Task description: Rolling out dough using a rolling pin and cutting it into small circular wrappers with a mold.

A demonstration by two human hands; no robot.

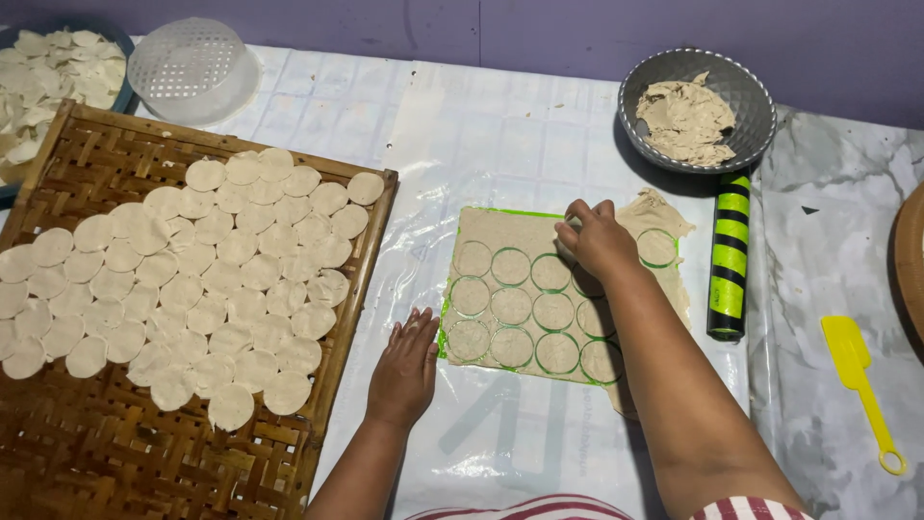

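On the left of the bench, a woven bamboo tray point(58, 453) holds rows of pale dough rounds point(192, 289). Beside it the left hand point(404, 371) lies palm down, fingers spread and empty, on the clear plastic sheet point(500, 125) just left of the rolled dough sheet point(510, 236). The right hand point(597, 241) arches over that dough's far edge, fingers bunched on something I cannot make out, with a green-and-black striped roller point(729, 260) just right.

my right hand point(599, 239) covers part of the rolled dough sheet point(510, 236) and whatever its fingers pinch. the blue bowl of dough rounds point(58, 67) and the woven bamboo tray point(106, 453) run off the left edge. a brown wooden rim point(910, 255) is cut off at right.
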